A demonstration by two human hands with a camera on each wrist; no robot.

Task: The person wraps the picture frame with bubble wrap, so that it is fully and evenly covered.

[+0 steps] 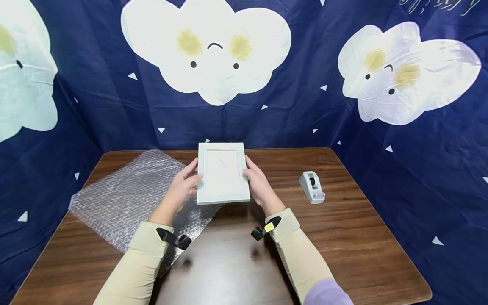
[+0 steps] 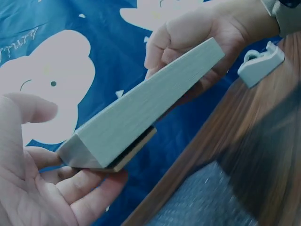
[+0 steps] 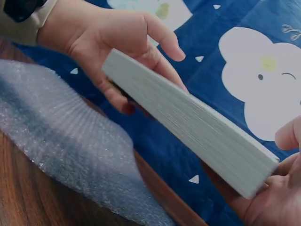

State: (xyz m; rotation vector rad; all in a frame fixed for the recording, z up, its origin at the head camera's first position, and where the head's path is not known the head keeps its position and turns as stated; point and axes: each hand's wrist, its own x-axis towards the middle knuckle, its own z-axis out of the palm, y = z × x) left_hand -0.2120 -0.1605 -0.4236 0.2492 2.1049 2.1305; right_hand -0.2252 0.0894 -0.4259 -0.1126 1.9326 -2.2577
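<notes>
A white picture frame is held up over the far part of the table, its front with a pale sheet and faint marks turned to the head view. My left hand grips its left side, fingers behind it and thumb at the edge. On the opposite side my right hand holds it the same way. The left wrist view shows the frame's thick side and a thin brown-edged piece sticking out at the back. In the right wrist view the frame's lower edge spans between both hands.
Bubble wrap lies spread on the left of the brown wooden table, partly under the left forearm. A white tape dispenser stands on the right. Blue cloth with white clouds hangs behind and along both sides.
</notes>
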